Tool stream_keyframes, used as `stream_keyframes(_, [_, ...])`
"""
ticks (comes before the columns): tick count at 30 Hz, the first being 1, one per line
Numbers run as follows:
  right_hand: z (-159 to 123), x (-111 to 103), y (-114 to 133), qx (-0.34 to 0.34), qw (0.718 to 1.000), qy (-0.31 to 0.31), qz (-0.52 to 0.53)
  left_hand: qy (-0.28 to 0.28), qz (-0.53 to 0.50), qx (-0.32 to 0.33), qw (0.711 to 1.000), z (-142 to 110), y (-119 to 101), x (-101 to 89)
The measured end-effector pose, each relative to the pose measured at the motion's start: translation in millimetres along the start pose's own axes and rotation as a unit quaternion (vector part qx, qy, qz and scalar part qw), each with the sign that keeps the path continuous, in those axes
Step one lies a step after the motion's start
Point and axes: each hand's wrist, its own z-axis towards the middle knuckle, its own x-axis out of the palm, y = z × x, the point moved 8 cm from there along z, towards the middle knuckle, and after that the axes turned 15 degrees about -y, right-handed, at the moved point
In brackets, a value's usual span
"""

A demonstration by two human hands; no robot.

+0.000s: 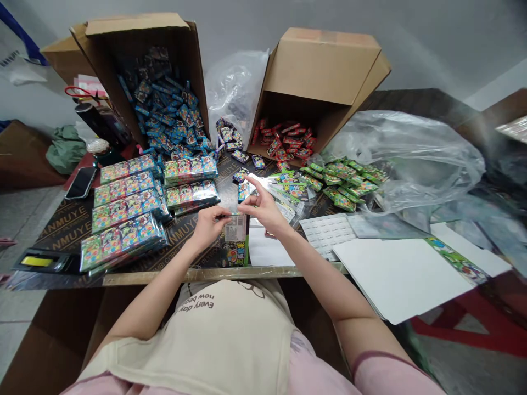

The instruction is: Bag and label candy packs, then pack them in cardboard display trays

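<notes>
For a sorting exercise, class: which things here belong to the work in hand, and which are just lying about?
Seem to belong:
- clear sleeve at the left hand and right hand
- blue packets, red packets, green packets
- stacked packs

Seem just lying about:
- phone
- black bottle
- crumpled green bag

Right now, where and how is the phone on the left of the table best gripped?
Probably by its two long edges, near the middle, coming down from above and the left: the phone is a thin slab lying flat, dark screen up, and the stacked packs sit close on its right.
</notes>
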Motion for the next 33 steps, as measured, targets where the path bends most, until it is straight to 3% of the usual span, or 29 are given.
stream_keyframes(5, [-1,16,-8,0.029,0.999,0.011,0.011,-0.008,-0.021,-0.007,1.000,-7,-7,-4.1])
stream_keyframes(11, [-1,15,-13,0.020,1.000,-0.012,-0.005,-0.024,-0.010,0.020,0.999,-11,-16,-4.7])
stream_keyframes(17, [-7,13,-12,-0.018,0.997,-0.033,-0.064,-0.075,0.028,-0.008,0.997,-10,-13,-2.8])
stream_keyframes(21, [-8,8,-22,-0.018,0.994,-0.080,-0.068,-0.038,0.049,0.007,0.998,-8,-16,3.0])
stream_keyframes(24, [-4,3,-40,0.029,0.994,-0.094,-0.040,0.032,0.065,0.032,0.997,-4,-20,7.3])
stream_keyframes(26, [-1,-7,-49,0.054,0.990,-0.125,-0.026,0.054,0.064,0.028,0.996,2,-17,0.0])
stream_keyframes(27, [0,-16,-51,0.053,0.987,-0.151,-0.024,0.038,0.050,0.015,0.998,7,-13,-9.6])
stream_keyframes(29, [-4,-34,-53,0.035,0.976,-0.214,-0.028,-0.054,-0.031,-0.043,0.997,19,-1,-39.4])
stream_keyframes(31, [-11,-46,-57,0.038,0.967,-0.251,-0.022,-0.174,-0.164,-0.125,0.963,23,19,-69.1])
stream_keyframes(33, [-20,-44,-68,0.083,0.967,-0.241,0.014,-0.246,-0.266,-0.187,0.913,18,37,-81.3])
